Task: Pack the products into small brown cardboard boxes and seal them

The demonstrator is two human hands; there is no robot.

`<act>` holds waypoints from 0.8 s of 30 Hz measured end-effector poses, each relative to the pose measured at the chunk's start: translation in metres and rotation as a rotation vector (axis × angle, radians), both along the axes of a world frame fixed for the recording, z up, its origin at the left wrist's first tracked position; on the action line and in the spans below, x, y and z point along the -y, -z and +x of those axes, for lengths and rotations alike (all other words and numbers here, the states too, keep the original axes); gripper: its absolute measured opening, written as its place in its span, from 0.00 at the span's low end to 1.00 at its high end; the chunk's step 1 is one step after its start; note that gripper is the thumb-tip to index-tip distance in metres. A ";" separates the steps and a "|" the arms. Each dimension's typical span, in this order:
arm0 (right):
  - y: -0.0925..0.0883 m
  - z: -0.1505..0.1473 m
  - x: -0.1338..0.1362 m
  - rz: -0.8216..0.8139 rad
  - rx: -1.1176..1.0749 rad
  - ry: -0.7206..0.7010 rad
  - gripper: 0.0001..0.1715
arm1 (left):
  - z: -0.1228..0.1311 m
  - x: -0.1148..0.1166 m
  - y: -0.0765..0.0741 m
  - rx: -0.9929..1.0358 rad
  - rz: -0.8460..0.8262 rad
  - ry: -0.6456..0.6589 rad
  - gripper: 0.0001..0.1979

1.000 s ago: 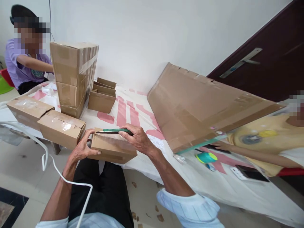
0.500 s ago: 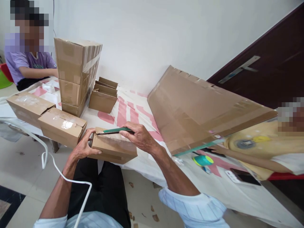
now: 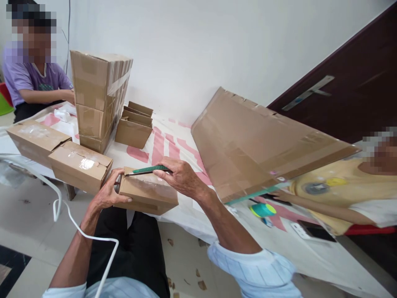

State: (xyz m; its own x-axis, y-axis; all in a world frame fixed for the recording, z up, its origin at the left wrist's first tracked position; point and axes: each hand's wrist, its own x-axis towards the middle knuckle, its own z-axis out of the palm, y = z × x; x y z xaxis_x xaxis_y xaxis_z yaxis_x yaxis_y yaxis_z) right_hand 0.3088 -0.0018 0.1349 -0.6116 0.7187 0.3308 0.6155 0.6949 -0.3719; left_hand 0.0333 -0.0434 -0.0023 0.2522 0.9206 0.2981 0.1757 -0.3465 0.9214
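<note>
A taped brown cardboard box (image 3: 149, 192) lies at the table's front edge, just above my lap. My left hand (image 3: 111, 192) grips its left end, thumb along the near side and fingers by the top edge. In my right hand (image 3: 181, 176) is a green utility knife (image 3: 149, 169), held over the box top with its tip pointing left, close to the left edge. Whether the blade touches the tape or cardboard I cannot tell. Left of my left hand sits another closed cardboard box (image 3: 81, 165), with a third taped box (image 3: 39, 138) beyond it.
A tall cardboard stack (image 3: 93, 99) and an open divided box (image 3: 133, 131) stand behind. At right, a large cardboard panel (image 3: 266, 149) leans near a tape roll (image 3: 263, 210) and a phone (image 3: 316, 230). A white cable (image 3: 93, 236) crosses my left arm. Two people sit at the sides.
The view has shifted slightly. The utility knife's tip has slid a little to the left over the box top, while my left hand keeps its grip.
</note>
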 end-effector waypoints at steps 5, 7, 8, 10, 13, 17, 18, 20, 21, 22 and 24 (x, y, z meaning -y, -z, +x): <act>-0.003 -0.001 -0.001 0.040 0.078 -0.026 0.15 | 0.000 0.000 0.000 -0.005 0.015 0.004 0.46; -0.005 -0.004 -0.002 0.053 0.114 -0.029 0.16 | -0.001 0.000 -0.001 -0.001 0.016 0.006 0.46; -0.007 -0.005 -0.002 0.062 0.133 -0.027 0.16 | -0.001 0.000 -0.002 -0.001 0.012 0.005 0.46; -0.011 -0.007 -0.002 0.073 0.173 -0.026 0.16 | -0.001 0.000 -0.003 -0.014 0.002 -0.003 0.46; -0.016 -0.007 -0.003 0.068 0.219 -0.031 0.15 | -0.002 0.000 -0.004 -0.042 -0.003 -0.011 0.46; -0.019 0.003 -0.002 0.039 0.218 -0.039 0.14 | -0.003 -0.001 -0.003 -0.034 0.010 -0.006 0.46; -0.018 0.007 -0.002 0.031 0.216 -0.037 0.14 | -0.003 -0.002 -0.003 -0.030 0.012 -0.005 0.46; -0.017 0.014 -0.001 0.018 0.218 -0.024 0.13 | -0.003 -0.002 -0.002 -0.027 0.014 -0.007 0.46; -0.016 0.017 -0.002 0.013 0.221 -0.017 0.13 | -0.003 -0.002 -0.002 -0.027 0.014 -0.009 0.46; -0.015 0.021 -0.002 0.010 0.223 -0.009 0.13 | -0.003 -0.002 -0.001 -0.027 0.014 -0.012 0.46; -0.013 0.027 -0.003 0.007 0.225 0.005 0.14 | -0.003 -0.002 -0.001 -0.026 0.014 -0.020 0.46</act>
